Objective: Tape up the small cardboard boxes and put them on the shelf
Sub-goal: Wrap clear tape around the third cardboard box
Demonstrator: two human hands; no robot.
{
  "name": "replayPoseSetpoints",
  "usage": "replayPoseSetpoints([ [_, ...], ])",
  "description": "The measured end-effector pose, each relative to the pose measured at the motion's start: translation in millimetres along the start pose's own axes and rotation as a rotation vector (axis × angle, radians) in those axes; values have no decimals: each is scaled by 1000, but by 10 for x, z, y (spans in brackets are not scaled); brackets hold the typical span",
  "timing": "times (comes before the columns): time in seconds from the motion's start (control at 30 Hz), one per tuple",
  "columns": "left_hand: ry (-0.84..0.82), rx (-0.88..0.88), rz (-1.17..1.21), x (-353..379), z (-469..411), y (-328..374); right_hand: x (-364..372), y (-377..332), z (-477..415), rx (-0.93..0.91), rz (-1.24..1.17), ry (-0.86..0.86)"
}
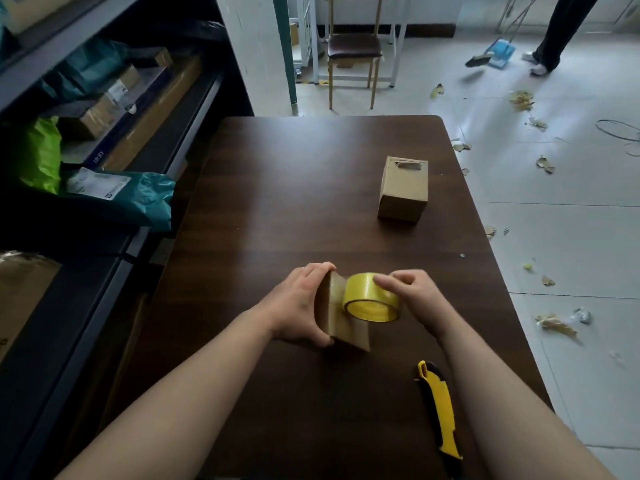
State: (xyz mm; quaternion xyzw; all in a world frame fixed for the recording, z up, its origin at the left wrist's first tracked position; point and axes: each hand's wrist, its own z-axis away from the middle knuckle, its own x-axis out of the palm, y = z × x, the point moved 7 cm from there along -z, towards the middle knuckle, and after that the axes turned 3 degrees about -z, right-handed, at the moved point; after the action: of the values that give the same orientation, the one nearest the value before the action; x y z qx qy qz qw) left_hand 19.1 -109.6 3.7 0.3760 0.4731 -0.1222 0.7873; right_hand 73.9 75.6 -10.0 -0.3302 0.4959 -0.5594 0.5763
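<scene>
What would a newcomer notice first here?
The bright yellow tape roll at centre, held by the right hand against a small brown cardboard box gripped by the left hand. Then the yellow-and-black utility knife near the right forearm, and a second brown cardboard box farther back on the dark wooden table.

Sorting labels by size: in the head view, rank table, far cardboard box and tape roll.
1. table
2. far cardboard box
3. tape roll, only slightly smaller and nearer the camera, so unsure
</scene>
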Motion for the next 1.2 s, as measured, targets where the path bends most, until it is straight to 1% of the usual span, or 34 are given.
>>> replayPoseSetpoints([
  [0.07,34,-4,207,70,3,0,-122,-147,-10,-19,24,-31],
  [0.13,48,-19,314,168,18,-49,-230,-193,-18,6,142,-45],
  [0.23,10,-71,297,323,102,-230,-432,-97,-12,55,294,1],
  [0.33,-27,-108,230,403,166,-348,-452,32,-8,99,394,-20],
  [0.47,-23,-136,94,404,207,-383,-351,82,-76,82,509,-15],
  [0.63,-54,-199,44,510,302,-579,-292,136,-87,86,821,-2],
  [0.7,-68,-206,43,560,314,-636,-273,190,-87,95,808,-9],
  [0.8,-102,-217,29,613,300,-700,-221,267,-111,104,682,-35],
  [0.87,-108,-221,17,623,279,-741,-190,305,-128,120,643,-54],
  [1.2,-124,-236,46,733,245,-867,-134,596,-216,178,770,-11],
])
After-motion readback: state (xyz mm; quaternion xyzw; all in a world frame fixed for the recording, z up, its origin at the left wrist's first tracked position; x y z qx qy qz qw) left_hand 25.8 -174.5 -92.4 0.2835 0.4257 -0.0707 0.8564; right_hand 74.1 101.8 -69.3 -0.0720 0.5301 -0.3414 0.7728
